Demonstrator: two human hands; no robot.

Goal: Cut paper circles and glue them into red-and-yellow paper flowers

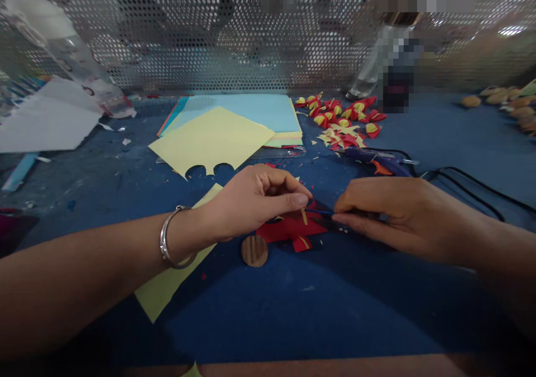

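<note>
My left hand [268,201], a silver bangle on its wrist, is closed in a pinch of thumb and forefinger; what lies between them is too small to make out. Facing it, my right hand [381,212] grips a thin blue stick-like piece [320,211] that reaches toward the left fingertips. Its exact kind does not show. Beneath the left fingers lie cut red paper scraps [288,230] with small yellow slivers. A round brown corrugated cardboard disc [254,251] rests just in front of them. A yellow paper strip [163,293] passes under my left wrist.
Behind the hands are a notched yellow sheet [213,137] on a coloured paper stack [251,106], red-and-yellow paper pieces [335,111], and a blue glue gun [377,161] with a black cord [469,192]. Bottles [86,64] stand before a perforated metal screen [234,36].
</note>
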